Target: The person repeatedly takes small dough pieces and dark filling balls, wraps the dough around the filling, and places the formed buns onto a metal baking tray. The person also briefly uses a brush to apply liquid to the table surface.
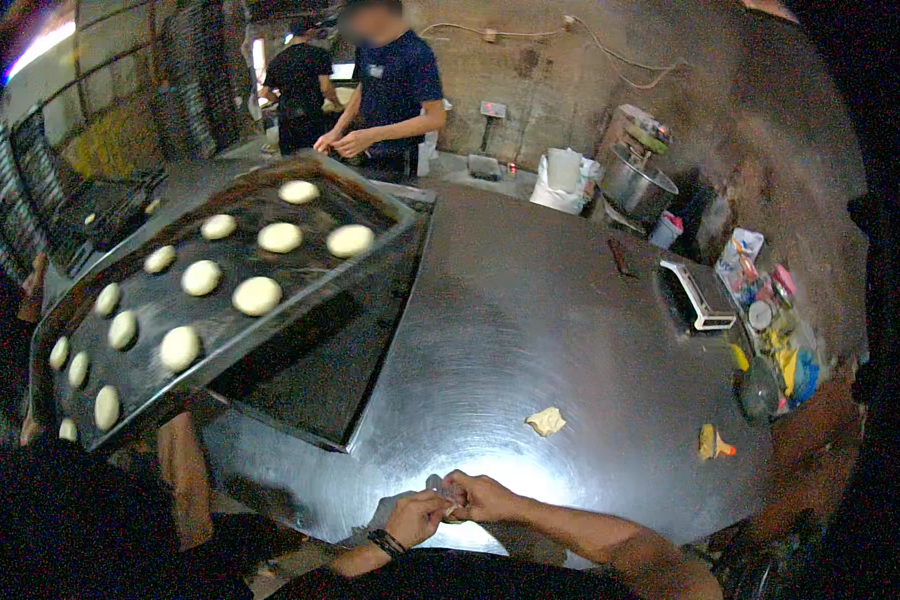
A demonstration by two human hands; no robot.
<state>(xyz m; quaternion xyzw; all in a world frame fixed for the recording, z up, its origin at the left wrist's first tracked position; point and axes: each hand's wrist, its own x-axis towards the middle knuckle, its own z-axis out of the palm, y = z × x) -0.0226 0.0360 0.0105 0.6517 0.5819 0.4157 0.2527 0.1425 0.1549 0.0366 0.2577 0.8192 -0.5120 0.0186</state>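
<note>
At the near edge of the metal table point(530, 320), my left hand point(416, 519) and my right hand point(481, 498) meet with fingers closed together. A small greyish, partly pale thing point(448, 492) shows between the fingertips; its kind is too small and hidden to make out. Beyond my right hand lies a loose scrap of pale dough point(545, 421). To the left, a dark baking tray point(300, 315) bearing several round dough pieces point(257, 296) is tilted above another dark tray point(345, 425). A person's arm point(182, 475) is beside its near side.
A brush-like tool with an orange tip point(715, 443) lies at the right, near a white-edged scale point(703, 297). Bags and bottles point(785, 330) crowd the right edge. A metal mixing bowl point(638, 187) stands farther back. Two people, one in dark blue point(400, 90), stand at the far side.
</note>
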